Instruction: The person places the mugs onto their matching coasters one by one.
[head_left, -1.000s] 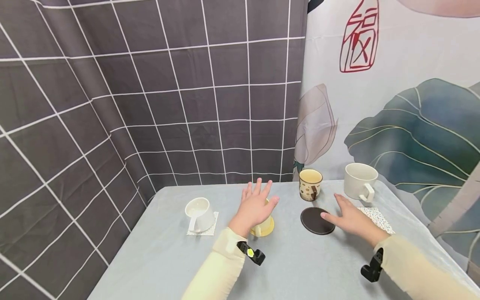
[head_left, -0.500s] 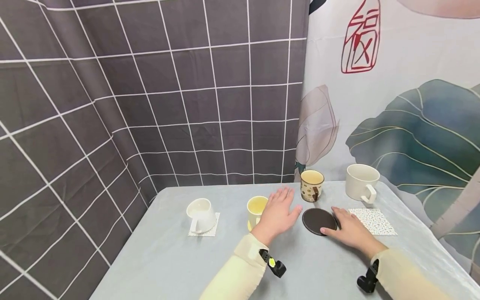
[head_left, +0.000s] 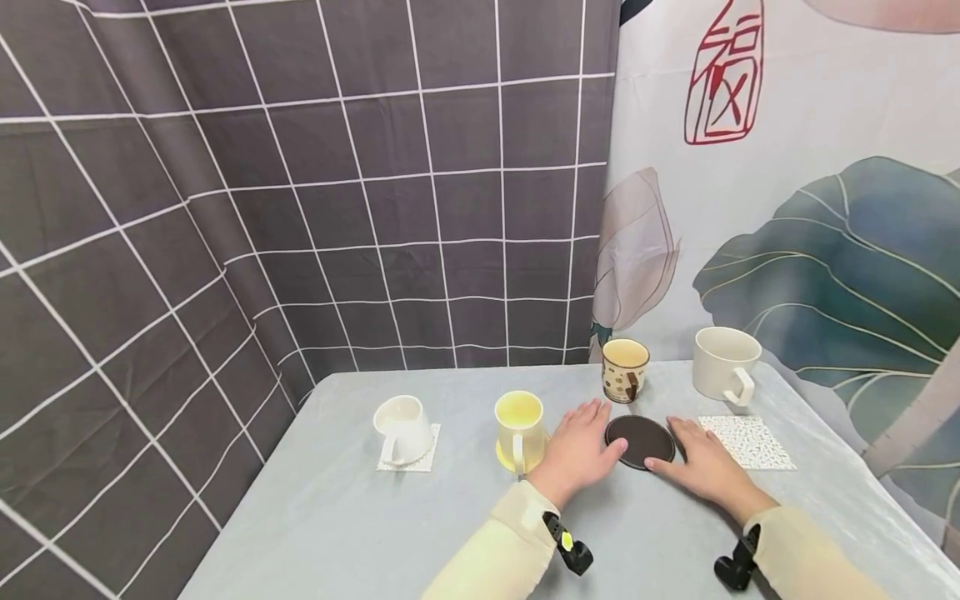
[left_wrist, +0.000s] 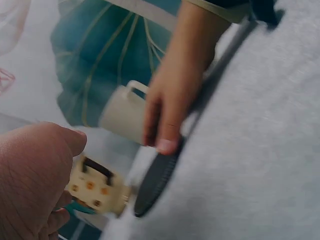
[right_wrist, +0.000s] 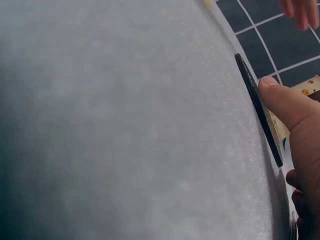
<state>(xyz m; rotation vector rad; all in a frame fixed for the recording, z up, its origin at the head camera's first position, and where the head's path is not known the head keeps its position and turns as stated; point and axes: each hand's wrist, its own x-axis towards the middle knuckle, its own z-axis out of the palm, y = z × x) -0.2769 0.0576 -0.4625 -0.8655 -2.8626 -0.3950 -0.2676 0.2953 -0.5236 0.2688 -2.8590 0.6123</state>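
A dark brown round coaster (head_left: 637, 442) lies on the grey cloth between my two hands. My right hand (head_left: 707, 471) is at its right rim, thumb and fingers extended, with the thumb tip at the coaster's edge. Whether that thumb presses on it I cannot tell. To the coaster's left, my left hand (head_left: 573, 454) is spread with nothing in it, its thumb reaching toward the rim. Behind the coaster stands a cream spotted mug (head_left: 621, 375) with a brown handle. Left of my left hand, a yellow mug (head_left: 517, 425) stands on a yellow coaster (head_left: 503, 457).
Farther left, a white mug (head_left: 408, 437) sits tilted on a patterned square coaster (head_left: 426, 461). At the back right stands a large white mug (head_left: 716, 367), with another patterned coaster (head_left: 750, 442) in front. A dark grid curtain (head_left: 390, 217) hangs behind the table.
My left hand has moved right, from in front of the yellow mug to the dark coaster's left side. My right hand has drawn slightly nearer, uncovering the patterned coaster.
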